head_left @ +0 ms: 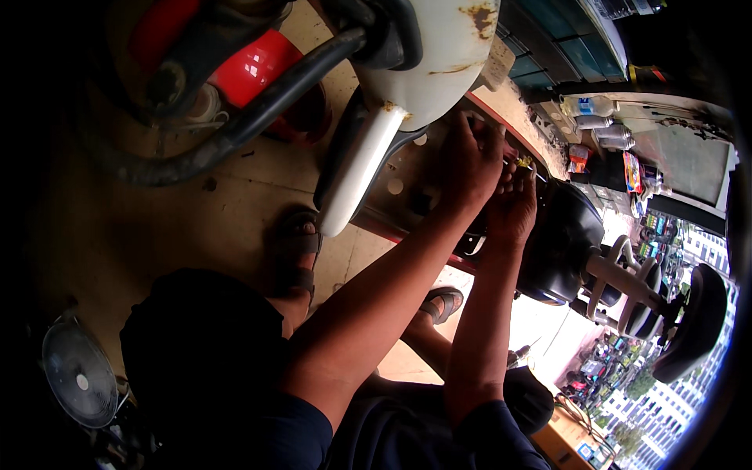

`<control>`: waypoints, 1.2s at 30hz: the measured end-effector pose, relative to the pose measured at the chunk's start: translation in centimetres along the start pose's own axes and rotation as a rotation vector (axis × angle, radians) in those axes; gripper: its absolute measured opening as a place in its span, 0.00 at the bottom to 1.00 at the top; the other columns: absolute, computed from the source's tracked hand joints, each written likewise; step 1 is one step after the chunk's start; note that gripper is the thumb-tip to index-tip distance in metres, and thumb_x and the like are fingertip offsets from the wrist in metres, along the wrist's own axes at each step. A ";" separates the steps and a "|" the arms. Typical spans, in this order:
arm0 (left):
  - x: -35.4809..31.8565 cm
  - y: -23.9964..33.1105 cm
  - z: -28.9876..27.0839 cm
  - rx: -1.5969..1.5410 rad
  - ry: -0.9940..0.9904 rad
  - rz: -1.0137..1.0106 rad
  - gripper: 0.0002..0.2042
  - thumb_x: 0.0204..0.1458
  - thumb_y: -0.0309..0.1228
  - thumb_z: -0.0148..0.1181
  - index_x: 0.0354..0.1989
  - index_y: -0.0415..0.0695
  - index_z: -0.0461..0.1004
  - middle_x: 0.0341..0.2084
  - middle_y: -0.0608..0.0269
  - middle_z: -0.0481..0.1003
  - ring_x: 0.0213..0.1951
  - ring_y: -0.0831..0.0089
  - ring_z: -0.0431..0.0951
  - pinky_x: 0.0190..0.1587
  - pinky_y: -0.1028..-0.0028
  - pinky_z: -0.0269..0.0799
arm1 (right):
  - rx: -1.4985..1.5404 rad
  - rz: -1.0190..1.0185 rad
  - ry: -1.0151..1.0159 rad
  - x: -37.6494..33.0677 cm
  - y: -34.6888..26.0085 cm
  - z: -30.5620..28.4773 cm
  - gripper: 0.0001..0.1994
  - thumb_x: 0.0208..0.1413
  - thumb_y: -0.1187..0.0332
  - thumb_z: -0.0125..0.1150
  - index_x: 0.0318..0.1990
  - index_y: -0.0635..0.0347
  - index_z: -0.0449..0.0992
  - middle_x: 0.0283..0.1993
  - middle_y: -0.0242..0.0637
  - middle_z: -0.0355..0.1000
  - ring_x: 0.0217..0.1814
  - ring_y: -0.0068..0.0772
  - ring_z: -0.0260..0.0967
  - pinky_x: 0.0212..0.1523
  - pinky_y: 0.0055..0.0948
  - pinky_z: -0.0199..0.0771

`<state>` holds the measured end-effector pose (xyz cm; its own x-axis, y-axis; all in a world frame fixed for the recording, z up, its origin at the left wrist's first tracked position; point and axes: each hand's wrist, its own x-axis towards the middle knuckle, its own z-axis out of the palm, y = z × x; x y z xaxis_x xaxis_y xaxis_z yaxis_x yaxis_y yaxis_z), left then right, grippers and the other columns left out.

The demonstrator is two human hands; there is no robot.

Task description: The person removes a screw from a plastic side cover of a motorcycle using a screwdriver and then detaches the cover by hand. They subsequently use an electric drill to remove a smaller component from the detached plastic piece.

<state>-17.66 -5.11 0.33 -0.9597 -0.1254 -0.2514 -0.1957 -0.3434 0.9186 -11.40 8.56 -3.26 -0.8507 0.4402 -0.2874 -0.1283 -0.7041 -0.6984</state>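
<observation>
Both of my hands are close together over the dark, open floor section of a scooter (395,168), next to its black seat (560,243). My left hand (476,160) has its fingers bent and pinched; what they hold is hidden. Just right of it, my right hand (513,205) is palm up with curled fingers at a small yellow piece (523,162), with thin shiny bits beside it. The piece is too small to name. A white front panel (427,66) with rust patches and a white bar (364,172) stand left of my hands.
A black hose-like bar (258,117) and a red glossy part (254,66) lie at upper left. The scooter's black backrest (693,323) juts out right. Bottles and spray cans (611,133) line a shelf at upper right. A fan (78,376) stands at lower left.
</observation>
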 end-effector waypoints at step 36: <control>0.3 0.2 0.9 0.005 -0.171 0.228 0.09 0.62 0.25 0.59 0.45 0.41 0.65 0.29 0.62 0.76 0.25 0.77 0.80 0.28 0.74 0.77 | 0.028 -0.055 0.100 -0.5 -0.3 1.9 0.14 0.74 0.63 0.52 0.57 0.63 0.74 0.53 0.39 0.77 0.53 0.34 0.77 0.53 0.31 0.80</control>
<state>-18.18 -4.37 0.69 -0.9991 -0.0402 0.0161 0.0281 -0.3201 0.9470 -11.84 7.48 -1.70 -0.7872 0.5306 -0.3141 -0.1884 -0.6920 -0.6969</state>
